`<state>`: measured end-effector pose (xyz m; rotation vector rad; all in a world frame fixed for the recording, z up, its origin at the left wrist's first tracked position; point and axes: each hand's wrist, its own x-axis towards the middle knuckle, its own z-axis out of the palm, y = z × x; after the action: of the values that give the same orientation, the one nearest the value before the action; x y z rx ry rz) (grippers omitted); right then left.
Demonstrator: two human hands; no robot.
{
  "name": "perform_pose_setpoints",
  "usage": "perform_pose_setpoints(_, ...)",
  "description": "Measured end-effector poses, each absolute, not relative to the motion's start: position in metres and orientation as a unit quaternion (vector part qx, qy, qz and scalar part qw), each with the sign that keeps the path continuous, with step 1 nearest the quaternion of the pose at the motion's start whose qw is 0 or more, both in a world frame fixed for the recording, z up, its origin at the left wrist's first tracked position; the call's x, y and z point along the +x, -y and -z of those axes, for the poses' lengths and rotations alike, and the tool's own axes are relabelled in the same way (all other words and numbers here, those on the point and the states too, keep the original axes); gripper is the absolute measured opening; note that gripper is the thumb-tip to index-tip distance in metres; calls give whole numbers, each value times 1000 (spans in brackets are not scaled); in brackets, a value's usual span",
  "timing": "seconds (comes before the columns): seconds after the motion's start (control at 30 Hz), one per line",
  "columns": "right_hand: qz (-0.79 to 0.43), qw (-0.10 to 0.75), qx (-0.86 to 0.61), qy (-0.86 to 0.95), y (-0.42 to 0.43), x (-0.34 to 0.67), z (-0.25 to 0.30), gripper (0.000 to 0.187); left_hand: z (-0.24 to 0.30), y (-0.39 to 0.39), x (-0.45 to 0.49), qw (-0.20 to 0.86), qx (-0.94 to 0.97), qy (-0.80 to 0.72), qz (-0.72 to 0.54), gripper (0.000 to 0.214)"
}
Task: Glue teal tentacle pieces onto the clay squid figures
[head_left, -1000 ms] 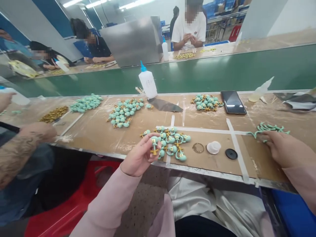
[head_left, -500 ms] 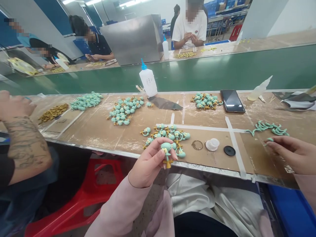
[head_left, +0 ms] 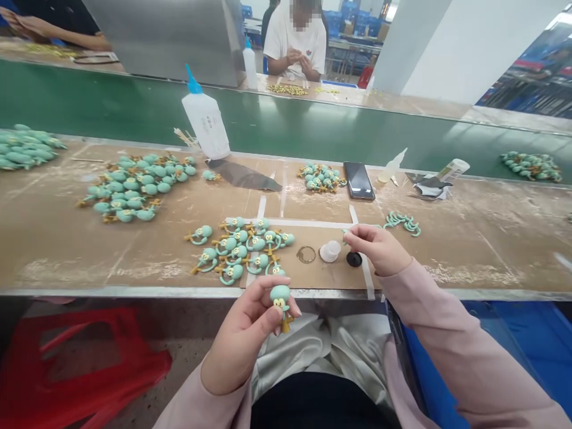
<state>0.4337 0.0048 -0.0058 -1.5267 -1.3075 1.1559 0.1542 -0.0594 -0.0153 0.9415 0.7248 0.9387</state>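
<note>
With our left hand (head_left: 236,339) we grip a small teal-headed figure (head_left: 280,294) between thumb and fingers, holding it upright in front of the bench (head_left: 147,256) edge. Our right hand (head_left: 382,250) pinches a small green piece (head_left: 345,235), mostly hidden by the fingertips, above the bench near a black disc (head_left: 354,260). Just left of that disc we have a white cup (head_left: 330,250), then a thin ring (head_left: 306,255), then a loose group of similar figures (head_left: 255,242) lying about. Curved green pieces (head_left: 403,223) lie beyond our right hand. Farther back are a phone (head_left: 358,180) with a small cluster of figures (head_left: 320,177) beside it, a dark sheet (head_left: 245,176), and a blue-tipped bottle (head_left: 205,125). A larger heap of figures (head_left: 131,184) sits to our left. Across the green strip (head_left: 286,128), a co-worker (head_left: 292,44) in white holds both hands together.
</note>
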Motion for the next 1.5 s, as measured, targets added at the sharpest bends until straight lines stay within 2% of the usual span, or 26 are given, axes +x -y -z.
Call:
perform_pose_setpoints(0.27,-426,356,-634,538,-11,430,11,48,24,61,151,738,418,-315,-424,28)
perform_pose_setpoints(0.8,-352,356,-667,552,-9,417,1,43,28,60,154,738,412,-329,-421,29)
perform_pose_setpoints(1.5,-334,349,-654,582,-1,425,0,39,30,62,157,746,391,-342,-416,31)
